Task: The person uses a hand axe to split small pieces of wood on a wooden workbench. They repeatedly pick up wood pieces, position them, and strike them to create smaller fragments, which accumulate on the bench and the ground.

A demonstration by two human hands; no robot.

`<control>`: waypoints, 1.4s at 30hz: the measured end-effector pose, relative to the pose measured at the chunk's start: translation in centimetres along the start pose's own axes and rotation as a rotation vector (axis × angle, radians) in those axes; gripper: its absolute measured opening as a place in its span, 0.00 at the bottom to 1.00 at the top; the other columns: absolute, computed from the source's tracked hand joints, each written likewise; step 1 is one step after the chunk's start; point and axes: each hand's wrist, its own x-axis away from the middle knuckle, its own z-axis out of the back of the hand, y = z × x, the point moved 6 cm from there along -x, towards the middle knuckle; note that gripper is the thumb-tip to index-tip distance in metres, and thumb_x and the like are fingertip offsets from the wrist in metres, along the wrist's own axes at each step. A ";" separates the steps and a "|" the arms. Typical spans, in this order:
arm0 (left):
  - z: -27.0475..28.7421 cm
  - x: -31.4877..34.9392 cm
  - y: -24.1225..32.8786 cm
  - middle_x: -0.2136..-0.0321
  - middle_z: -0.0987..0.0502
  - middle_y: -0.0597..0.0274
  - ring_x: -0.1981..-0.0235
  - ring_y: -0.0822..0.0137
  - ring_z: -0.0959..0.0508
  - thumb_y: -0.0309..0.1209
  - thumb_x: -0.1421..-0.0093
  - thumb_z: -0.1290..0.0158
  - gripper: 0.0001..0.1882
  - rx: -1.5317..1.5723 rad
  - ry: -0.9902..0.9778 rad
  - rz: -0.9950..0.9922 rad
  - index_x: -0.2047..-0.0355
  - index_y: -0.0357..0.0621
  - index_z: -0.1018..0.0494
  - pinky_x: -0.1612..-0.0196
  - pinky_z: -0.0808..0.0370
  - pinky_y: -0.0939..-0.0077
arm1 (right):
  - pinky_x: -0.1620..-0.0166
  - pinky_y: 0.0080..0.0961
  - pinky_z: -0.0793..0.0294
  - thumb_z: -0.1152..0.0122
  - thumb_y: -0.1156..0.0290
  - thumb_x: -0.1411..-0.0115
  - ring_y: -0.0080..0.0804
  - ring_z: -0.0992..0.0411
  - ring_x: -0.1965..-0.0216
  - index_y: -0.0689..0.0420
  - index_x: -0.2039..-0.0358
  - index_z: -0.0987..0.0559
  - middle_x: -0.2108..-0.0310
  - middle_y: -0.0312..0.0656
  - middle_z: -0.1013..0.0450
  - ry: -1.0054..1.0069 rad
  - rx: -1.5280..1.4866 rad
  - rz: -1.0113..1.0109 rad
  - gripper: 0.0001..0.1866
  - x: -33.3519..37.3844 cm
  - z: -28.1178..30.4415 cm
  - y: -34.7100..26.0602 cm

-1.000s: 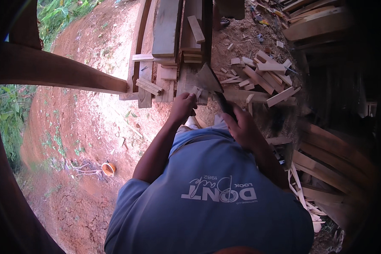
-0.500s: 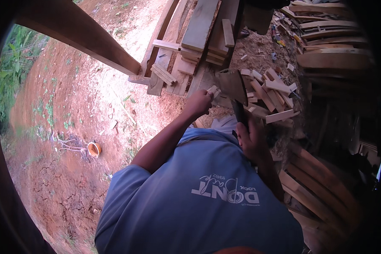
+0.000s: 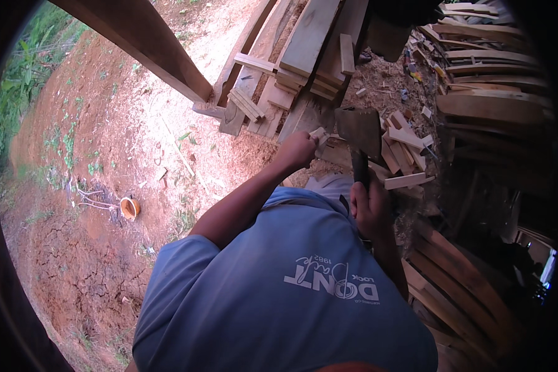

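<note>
My left hand (image 3: 299,150) is closed around a small pale wood piece (image 3: 318,135), whose end sticks out past the fingers over a plank. To its right, my right hand (image 3: 370,208) grips the dark handle of a broad-bladed cleaver (image 3: 359,131). The wide, brownish blade points away from me, a small gap to the right of the wood piece. Under both hands is the near end of a wooden plank work surface (image 3: 301,118); part of it is hidden by the blade and my hand.
Stacked boards (image 3: 310,37) and short sticks (image 3: 246,104) lie ahead. Offcuts (image 3: 406,146) are heaped to the right, beside curved timbers (image 3: 493,105). A wooden post (image 3: 149,43) slants in at upper left. An orange bucket (image 3: 129,209) rests on the dirt at left.
The cleaver's blade has shifted right, away from the wood piece, and turned a little. My left hand keeps its hold with little movement. The whole view has tilted slightly.
</note>
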 end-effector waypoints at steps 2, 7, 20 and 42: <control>0.0 0.1 0.4 0.76 0.20 0.52 0.80 0.60 0.19 0.41 0.27 0.55 0.23 0.015 -0.019 0.012 0.67 0.30 0.24 0.73 0.21 0.64 | 0.74 0.31 0.28 0.48 0.64 0.26 0.28 0.26 0.81 0.63 0.49 0.25 0.80 0.39 0.28 -0.007 0.104 0.017 0.15 -1.0 -1.0 2.2; 0.1 -0.4 0.2 0.75 0.19 0.52 0.80 0.61 0.19 0.42 0.27 0.55 0.23 -0.029 -0.003 0.003 0.66 0.30 0.24 0.73 0.22 0.64 | 0.78 0.22 0.34 0.53 0.63 0.24 0.19 0.33 0.83 0.61 0.52 0.27 0.79 0.34 0.32 -0.082 -0.039 -0.134 0.13 -2.0 -1.8 4.2; -0.2 0.0 -0.1 0.75 0.20 0.53 0.80 0.61 0.19 0.43 0.28 0.56 0.24 0.005 -0.032 -0.001 0.65 0.30 0.24 0.74 0.22 0.65 | 0.79 0.21 0.34 0.52 0.62 0.24 0.18 0.33 0.83 0.60 0.63 0.28 0.78 0.34 0.30 -0.082 0.049 -0.059 0.14 -1.5 -2.7 4.5; 0.8 -0.5 -0.9 0.79 0.21 0.55 0.78 0.61 0.17 0.41 0.29 0.51 0.23 0.070 -0.095 0.082 0.72 0.31 0.23 0.71 0.20 0.64 | 0.72 0.33 0.28 0.45 0.63 0.27 0.27 0.27 0.78 0.63 0.61 0.27 0.77 0.40 0.28 -0.067 -0.244 -0.200 0.14 0.3 -0.8 4.5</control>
